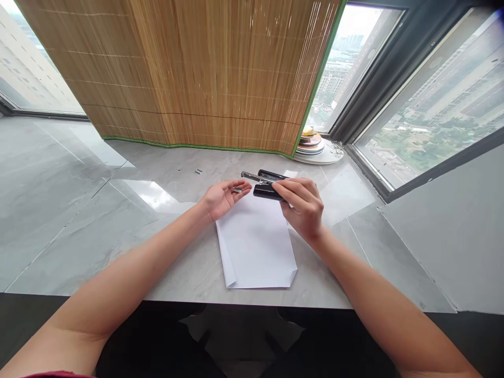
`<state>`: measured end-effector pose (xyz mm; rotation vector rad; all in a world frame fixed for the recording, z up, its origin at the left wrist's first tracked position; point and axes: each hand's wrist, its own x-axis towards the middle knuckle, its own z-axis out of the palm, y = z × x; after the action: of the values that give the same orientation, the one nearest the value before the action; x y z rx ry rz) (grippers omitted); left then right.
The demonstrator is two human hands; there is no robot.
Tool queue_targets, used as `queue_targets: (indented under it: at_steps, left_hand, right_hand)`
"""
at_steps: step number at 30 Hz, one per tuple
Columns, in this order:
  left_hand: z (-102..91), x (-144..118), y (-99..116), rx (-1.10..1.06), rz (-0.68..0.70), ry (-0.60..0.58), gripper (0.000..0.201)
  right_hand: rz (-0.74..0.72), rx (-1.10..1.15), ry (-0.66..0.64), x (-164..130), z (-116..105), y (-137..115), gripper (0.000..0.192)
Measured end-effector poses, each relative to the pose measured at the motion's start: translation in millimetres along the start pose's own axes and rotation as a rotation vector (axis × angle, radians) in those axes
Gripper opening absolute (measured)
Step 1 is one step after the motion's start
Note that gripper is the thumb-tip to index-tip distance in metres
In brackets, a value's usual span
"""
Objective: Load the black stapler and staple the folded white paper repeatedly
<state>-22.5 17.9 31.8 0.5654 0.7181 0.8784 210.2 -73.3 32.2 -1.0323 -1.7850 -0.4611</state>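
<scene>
My right hand point(303, 205) grips a black stapler point(268, 192) above the far end of a stack of white paper point(258, 241). The stapler is opened up, with its metal magazine swung out toward the left. Just left of it, my left hand point(224, 199) is turned palm up, fingers slightly curled, with a small silver staple strip point(237, 189) resting at the fingers. The paper has folded corners at its near edge. Two small staple strips point(199, 171) lie on the grey marble surface beyond my left hand.
A hanging bamboo blind point(197, 73) borders the back of the marble surface point(71, 210). Stacked plates point(311, 147) stand in the back right corner by the window. A white wall panel point(449, 241) bounds the right side.
</scene>
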Motion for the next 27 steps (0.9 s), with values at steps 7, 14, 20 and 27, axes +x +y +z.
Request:
queue_targets:
  at_steps: [7, 14, 20, 27]
  left_hand:
    - [-9.0, 9, -3, 0.119, 0.101, 0.060, 0.025]
    - [-7.3, 1, -10, 0.405, 0.136, -0.172, 0.015]
    - [-10.1, -2, -9, 0.506, 0.320, -0.315, 0.049]
    - [-6.1, -7, -10, 0.553, 0.447, -0.392, 0.034]
  right_hand:
    - [0.413, 0.571, -0.383, -7, 1, -6, 0.023]
    - [0.399, 0.738, -0.732, -10, 8, -8, 0.023]
    - [0.402, 0.808, -0.490, -4, 8, -5, 0.029]
    - [0.448, 0.937, -0.514, -4, 7, -7, 0.034]
